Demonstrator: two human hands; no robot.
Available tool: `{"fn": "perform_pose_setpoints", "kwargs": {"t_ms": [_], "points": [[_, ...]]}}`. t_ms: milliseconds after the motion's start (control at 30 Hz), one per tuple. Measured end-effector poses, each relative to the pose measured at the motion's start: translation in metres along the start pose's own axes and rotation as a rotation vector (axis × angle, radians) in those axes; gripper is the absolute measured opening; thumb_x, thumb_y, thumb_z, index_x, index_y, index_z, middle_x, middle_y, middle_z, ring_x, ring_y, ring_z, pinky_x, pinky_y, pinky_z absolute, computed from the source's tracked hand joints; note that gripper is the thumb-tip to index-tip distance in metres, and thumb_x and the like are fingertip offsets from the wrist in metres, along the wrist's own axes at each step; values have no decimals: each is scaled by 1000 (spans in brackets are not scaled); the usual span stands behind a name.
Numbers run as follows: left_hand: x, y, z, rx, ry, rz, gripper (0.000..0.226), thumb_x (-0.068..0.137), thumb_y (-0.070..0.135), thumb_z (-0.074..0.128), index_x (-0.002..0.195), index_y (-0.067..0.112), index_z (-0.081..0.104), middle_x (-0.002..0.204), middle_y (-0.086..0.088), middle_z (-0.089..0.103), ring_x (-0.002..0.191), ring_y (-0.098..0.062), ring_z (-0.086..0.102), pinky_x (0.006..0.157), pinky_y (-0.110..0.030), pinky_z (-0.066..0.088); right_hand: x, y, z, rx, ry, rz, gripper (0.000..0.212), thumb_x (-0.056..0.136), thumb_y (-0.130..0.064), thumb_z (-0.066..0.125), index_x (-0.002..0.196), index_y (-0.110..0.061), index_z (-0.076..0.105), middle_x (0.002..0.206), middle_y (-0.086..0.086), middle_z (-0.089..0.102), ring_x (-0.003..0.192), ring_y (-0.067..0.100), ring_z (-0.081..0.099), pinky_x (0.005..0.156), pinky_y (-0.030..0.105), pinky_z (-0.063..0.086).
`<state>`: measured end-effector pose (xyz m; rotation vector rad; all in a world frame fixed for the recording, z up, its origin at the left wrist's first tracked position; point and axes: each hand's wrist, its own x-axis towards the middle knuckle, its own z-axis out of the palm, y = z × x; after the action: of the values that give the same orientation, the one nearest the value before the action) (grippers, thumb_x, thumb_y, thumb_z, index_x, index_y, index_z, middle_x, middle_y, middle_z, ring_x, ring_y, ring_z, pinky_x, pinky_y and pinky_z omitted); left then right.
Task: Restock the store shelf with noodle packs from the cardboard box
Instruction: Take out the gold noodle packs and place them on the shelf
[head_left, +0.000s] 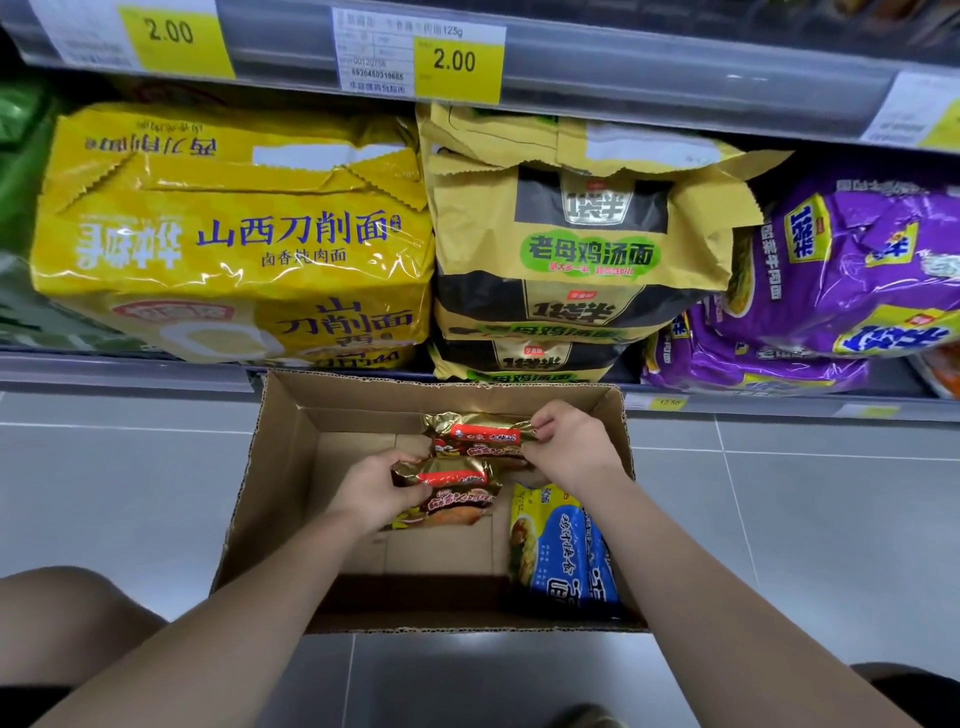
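An open cardboard box (291, 467) stands on the floor below the shelf. Inside it my left hand (371, 488) grips a gold-and-red noodle pack (452, 491) by its left end. My right hand (569, 447) pinches the right end of a second gold-and-red noodle pack (480, 434) lying further back in the box. A blue-and-yellow noodle pack (563, 545) lies in the box's right front corner, under my right forearm.
The shelf (124, 371) above the box holds big yellow multipacks (234, 234), tan-and-black multipacks (576, 249) and purple multipacks (841, 270). Yellow price tags (452, 62) line the upper rail. Grey floor tiles lie on both sides of the box. My knees show at the lower corners.
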<state>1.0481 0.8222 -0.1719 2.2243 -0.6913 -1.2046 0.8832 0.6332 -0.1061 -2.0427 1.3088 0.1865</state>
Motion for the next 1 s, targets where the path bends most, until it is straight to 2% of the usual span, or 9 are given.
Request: {"fn": "perform_pose_setpoints", "kwargs": {"t_ms": [67,200,367,500,600,733,900,1000], "points": [[-8,0,-17,-22,-38,-28,40,79,32,84,115,33,64,111,5,70,98,-11,69,85,-32,59,5,1,5,-44,2,12,45,87,-29,74,128,-18,59,122,2,65,110,20,63,89,38,58],[-22,7,-46,-145,-39,-64,43,76,30,87,114,27,67,103,3,76,89,-10,74,74,-26,58,16,2,13,-165,-16,48,55,87,-32,74,135,-15,52,130,9,56,120,25,57,95,35,54],[-39,12,-65,-214,-40,-68,41,74,32,88,110,25,70,97,4,79,87,-12,77,88,-40,61,30,4,24,-145,-24,125,67,84,-35,79,139,-14,48,136,10,53,124,27,55,100,37,52],[-45,14,-78,-230,-12,-61,41,75,34,87,110,24,69,99,4,79,90,-12,76,91,-42,59,36,4,35,-130,-50,137,63,84,-34,79,137,-17,50,134,10,53,123,28,56,99,40,53],[-50,17,-85,-223,18,-53,39,76,36,87,108,23,68,97,3,79,88,-13,76,89,-41,60,37,7,46,-129,-78,152,60,83,-33,78,136,-24,50,131,10,55,121,28,56,97,39,52],[-52,18,-94,-253,68,-89,38,75,36,87,102,19,68,91,1,79,84,-16,77,86,-42,61,35,8,59,-144,-83,144,58,85,-32,77,136,-25,51,129,9,53,118,28,57,93,38,52],[-53,18,-99,-259,76,-106,35,75,34,87,99,17,69,87,1,80,80,-16,77,85,-43,61,30,11,60,-190,4,62,48,87,-39,76,130,-24,60,138,8,53,121,26,57,90,35,52],[-56,21,-101,-280,76,-106,36,75,34,87,100,16,69,87,1,80,77,-14,77,80,-38,61,24,8,54,-176,11,-27,43,87,-40,77,123,-22,64,126,3,62,111,21,61,88,33,55]]}}
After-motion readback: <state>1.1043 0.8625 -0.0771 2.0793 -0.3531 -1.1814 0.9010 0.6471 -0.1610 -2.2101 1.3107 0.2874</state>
